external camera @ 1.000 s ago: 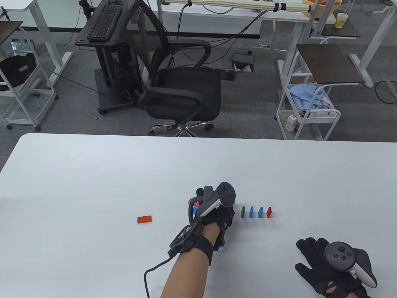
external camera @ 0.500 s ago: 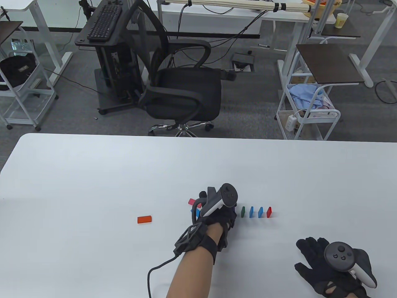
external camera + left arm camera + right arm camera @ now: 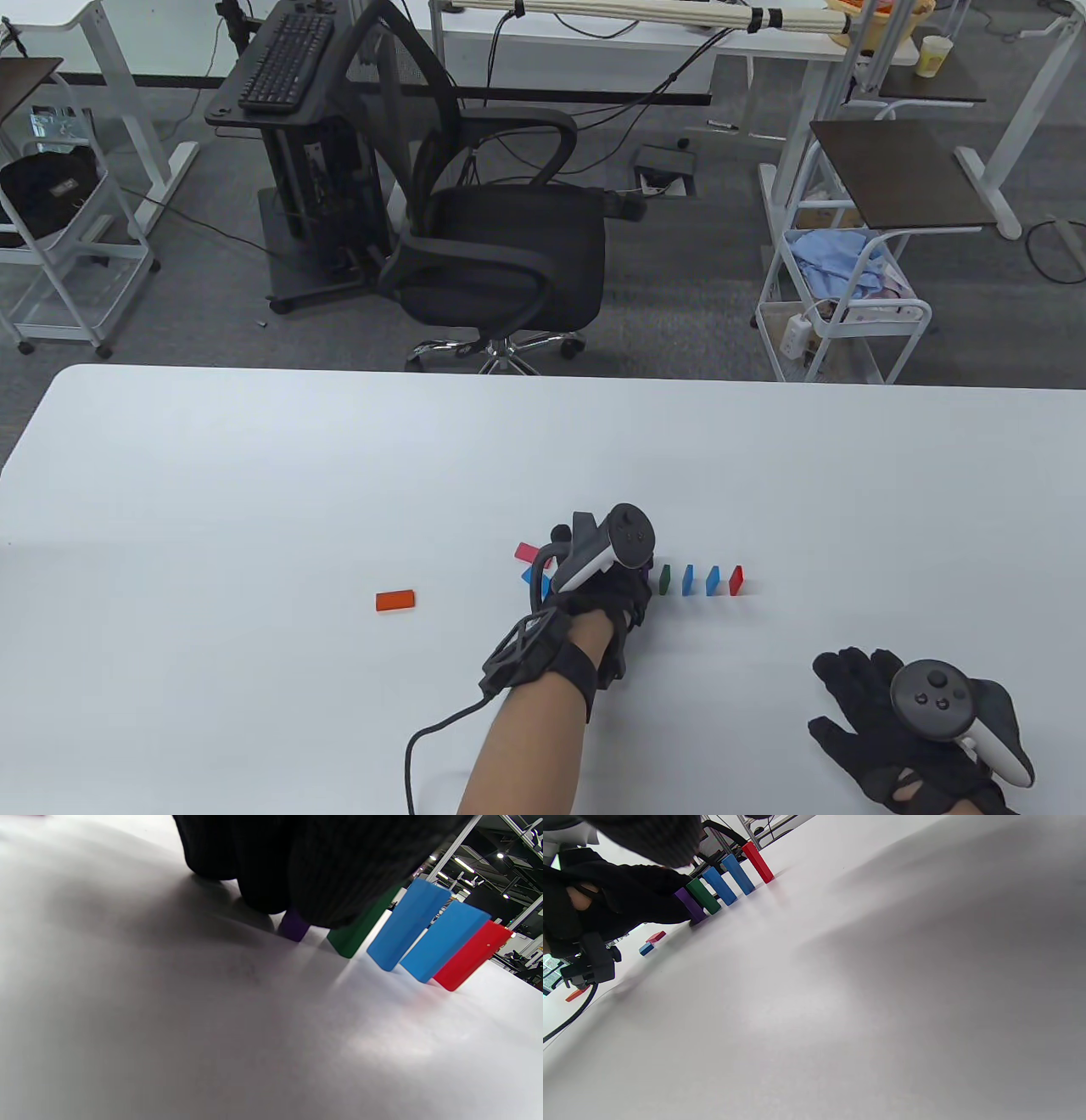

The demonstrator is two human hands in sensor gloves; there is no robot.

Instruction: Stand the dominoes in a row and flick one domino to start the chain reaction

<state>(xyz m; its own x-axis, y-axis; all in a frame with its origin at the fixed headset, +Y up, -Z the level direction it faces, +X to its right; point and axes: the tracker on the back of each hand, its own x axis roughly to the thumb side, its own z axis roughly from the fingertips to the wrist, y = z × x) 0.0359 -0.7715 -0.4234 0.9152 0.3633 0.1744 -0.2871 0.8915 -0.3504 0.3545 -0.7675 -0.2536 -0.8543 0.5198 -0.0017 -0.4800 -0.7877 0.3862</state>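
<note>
Under the left hand: fingers pinch purple domino upright, just left of green domino, in line. Right hand flat, empty, well off.

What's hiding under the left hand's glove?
A purple domino stands under the left hand, beside the green domino. The fingers cover its top, so how they grip it is hidden. In the table view only a purple sliver shows.

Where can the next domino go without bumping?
Bare table lies between the orange domino and the left hand, and right of the red domino. It is crowded at the hand, by the purple domino.
</note>
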